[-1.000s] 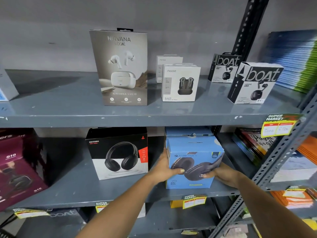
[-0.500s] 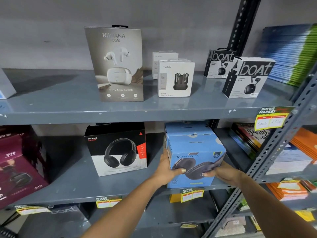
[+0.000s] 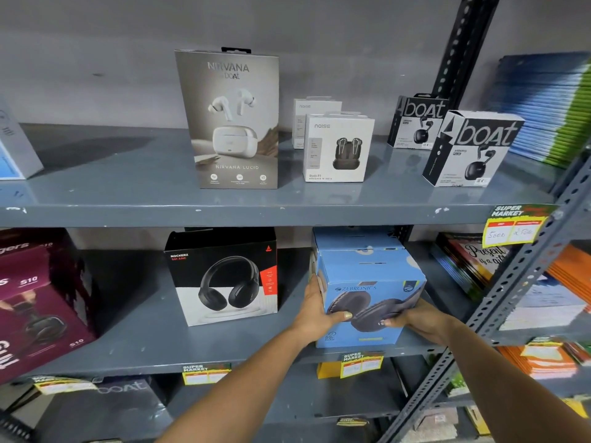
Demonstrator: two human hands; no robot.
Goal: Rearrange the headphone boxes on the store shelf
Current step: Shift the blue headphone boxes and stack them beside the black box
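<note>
A blue Zebronics headphone box [image 3: 367, 276] stands at the front right of the middle grey shelf [image 3: 153, 337]. My left hand [image 3: 315, 311] grips its left side with the thumb across the front. My right hand [image 3: 415, 318] holds its lower right corner. Directly behind it stands a second blue box [image 3: 355, 239], mostly hidden. A black and white Rockerz headphone box [image 3: 224, 276] stands to the left, apart from the blue one. A maroon S10 box [image 3: 41, 302] fills the far left of the same shelf.
The upper shelf [image 3: 128, 187] carries a tall Nirvana earbud box [image 3: 230, 119], two white Noise boxes [image 3: 339, 148] and two Boat boxes [image 3: 470, 148]. A slotted steel upright [image 3: 518, 289] rises just right of my right hand. Stacked notebooks [image 3: 550, 107] fill the neighbouring rack.
The blue box has turned slightly, its right end now angled a little forward and up. Both hands keep their grip. The view has shifted slightly.
</note>
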